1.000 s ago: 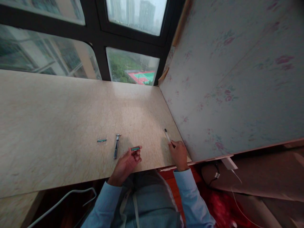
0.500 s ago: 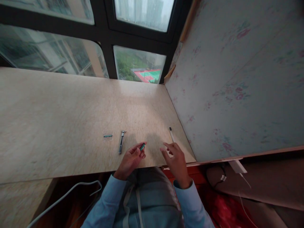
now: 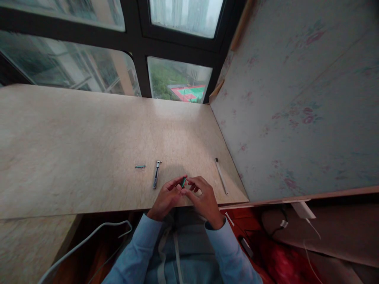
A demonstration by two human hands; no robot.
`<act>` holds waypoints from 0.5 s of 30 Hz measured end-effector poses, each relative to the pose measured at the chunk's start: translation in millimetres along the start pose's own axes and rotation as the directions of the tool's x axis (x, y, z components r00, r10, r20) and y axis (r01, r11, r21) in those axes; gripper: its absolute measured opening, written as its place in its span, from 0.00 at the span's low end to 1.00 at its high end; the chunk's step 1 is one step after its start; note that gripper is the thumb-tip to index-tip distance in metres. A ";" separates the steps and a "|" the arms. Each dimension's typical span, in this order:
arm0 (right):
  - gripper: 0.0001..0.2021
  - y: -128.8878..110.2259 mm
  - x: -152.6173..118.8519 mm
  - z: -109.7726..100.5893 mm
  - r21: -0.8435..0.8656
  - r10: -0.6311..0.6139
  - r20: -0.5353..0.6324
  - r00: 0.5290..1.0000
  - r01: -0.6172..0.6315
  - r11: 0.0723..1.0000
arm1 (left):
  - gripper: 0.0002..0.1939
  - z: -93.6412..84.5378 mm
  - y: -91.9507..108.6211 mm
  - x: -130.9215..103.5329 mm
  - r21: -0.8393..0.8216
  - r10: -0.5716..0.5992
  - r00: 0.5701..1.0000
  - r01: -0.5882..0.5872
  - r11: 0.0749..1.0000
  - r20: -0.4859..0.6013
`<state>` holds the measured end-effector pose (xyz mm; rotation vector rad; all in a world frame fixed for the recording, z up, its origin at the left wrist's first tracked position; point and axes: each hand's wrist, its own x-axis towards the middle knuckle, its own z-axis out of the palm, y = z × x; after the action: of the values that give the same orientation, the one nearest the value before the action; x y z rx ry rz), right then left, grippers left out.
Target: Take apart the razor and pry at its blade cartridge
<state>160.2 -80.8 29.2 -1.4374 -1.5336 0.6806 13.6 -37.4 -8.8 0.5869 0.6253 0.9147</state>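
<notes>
My left hand pinches a small dark green cartridge near the front edge of the table. Close against its right side is my right hand, its thumb and fingers bent around the cartridge and apparently touching it. Left of my hands a razor handle lies on the table, its head end pointing away from me. Another small green cartridge, seemingly in a clear cover, lies further left. A thin white stick with a dark tip lies to the right of my hands.
The pale marbled table reaches back to a dark-framed window. A flowered wall bounds its right side. Below the front edge are a white cable at left and a white power strip at right.
My right hand has moved left to the cartridge in my left hand, and its fingers have closed in. The whole view has shifted slightly, and more of the white stick shows.
</notes>
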 end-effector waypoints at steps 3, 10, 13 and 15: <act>0.14 2.4 0.3 -0.4 0.021 0.008 -0.005 1.000 -0.008 1.000 | 0.21 2.0 0.8 0.7 -0.041 -0.016 1.000 0.017 0.999 0.023; 0.13 6.4 4.5 -1.0 0.069 0.039 -0.034 0.999 -0.037 0.997 | 0.20 2.1 -1.8 5.4 -0.094 -0.040 0.998 0.044 0.995 0.041; 0.14 6.8 5.3 -2.4 0.080 0.054 -0.012 0.998 -0.053 0.995 | 0.18 2.6 -1.2 5.0 -0.095 -0.037 0.997 0.044 0.994 0.068; 0.14 6.8 5.7 -3.7 0.077 0.062 0.010 0.998 -0.063 0.995 | 0.17 3.4 0.1 3.9 -0.090 -0.037 0.996 0.044 0.995 0.075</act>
<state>167.1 -74.7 26.3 -1.4312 -1.4580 0.7754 17.7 -34.7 -7.4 0.5217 0.5245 0.8752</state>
